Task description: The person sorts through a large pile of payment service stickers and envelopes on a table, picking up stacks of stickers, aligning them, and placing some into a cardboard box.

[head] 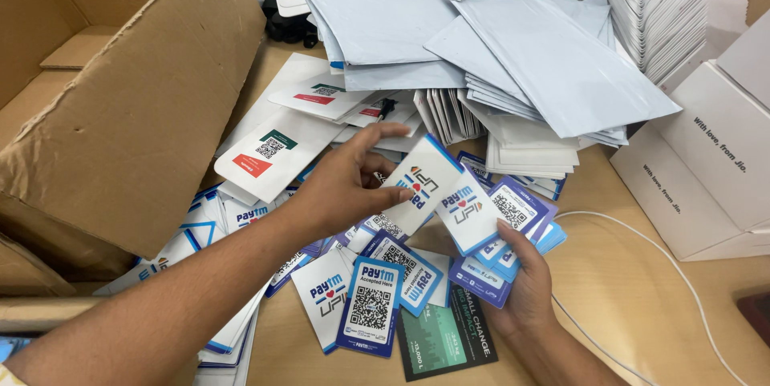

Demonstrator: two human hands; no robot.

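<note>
Head view: left hand [341,185] is pinching one white card [423,181] at centre; right hand [525,278] is gripping a fanned stack [501,222]. Most cards [353,290] are lying loose nearby, unsorted.

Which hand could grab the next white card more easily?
Probably the left hand: it pinches only one white card, right above the scattered pile. The right hand is full, gripping a fan of cards.
</note>
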